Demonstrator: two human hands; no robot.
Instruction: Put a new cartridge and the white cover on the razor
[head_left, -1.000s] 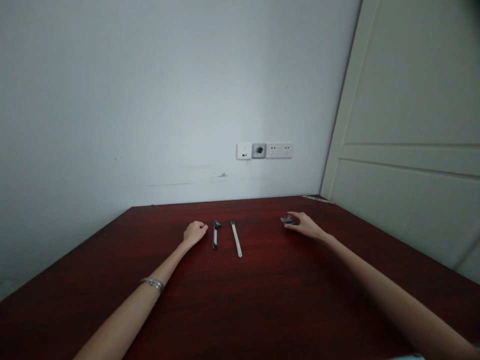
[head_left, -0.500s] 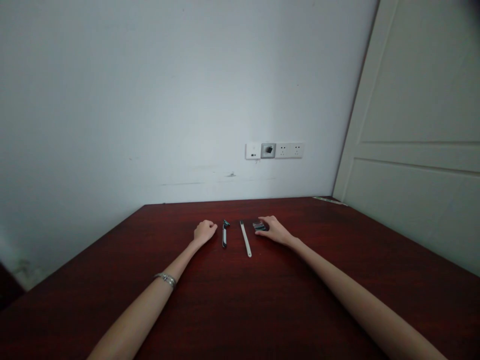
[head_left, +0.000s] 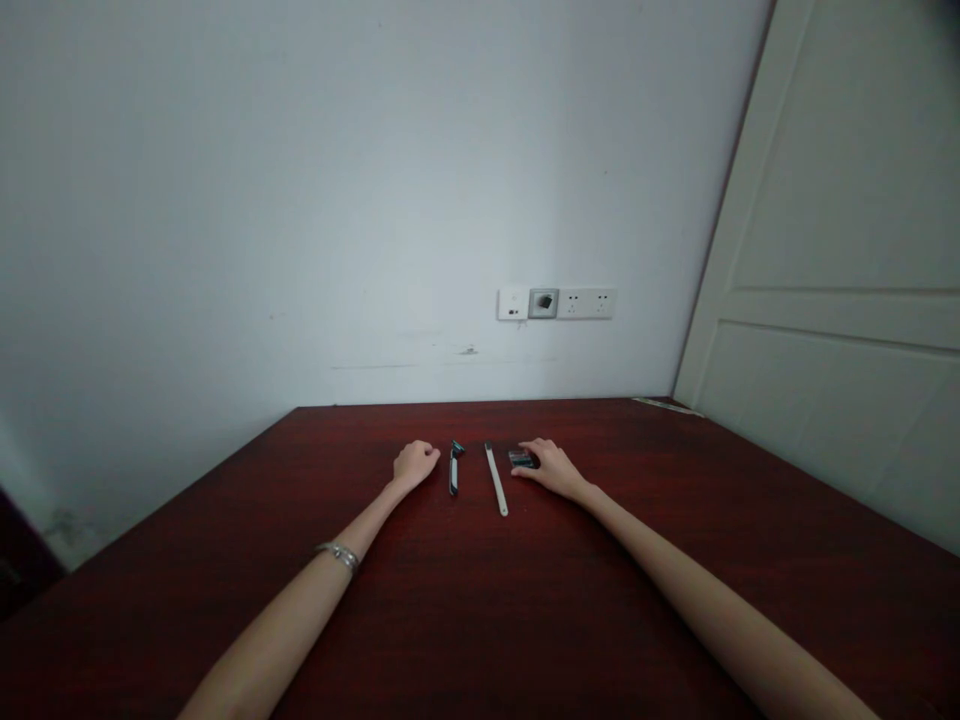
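Note:
My left hand (head_left: 415,464) rests on the dark red table, its fingers curled into a loose fist with nothing visible in them. Just right of it lies a razor (head_left: 454,473), black and light grey, head pointing away from me. A toothbrush (head_left: 496,482) with a pale handle and dark bristles lies in the middle, slightly slanted. On the right, a small dark, partly clear case (head_left: 520,459) sits between the thumb and fingers of my right hand (head_left: 551,467), which grips it by its sides. What is inside the case is too small to tell.
The wooden table (head_left: 480,620) meets a white wall (head_left: 375,200) at the back. Sockets (head_left: 586,304) are set in the wall above the table. A pale panelled door (head_left: 847,250) stands at the right. A thin strip (head_left: 667,406) lies at the far right corner.
The whole view has shifted slightly, so everything sits a little further right. My right hand and the small case appear slightly nearer to me. My left hand, the razor and the toothbrush stay put.

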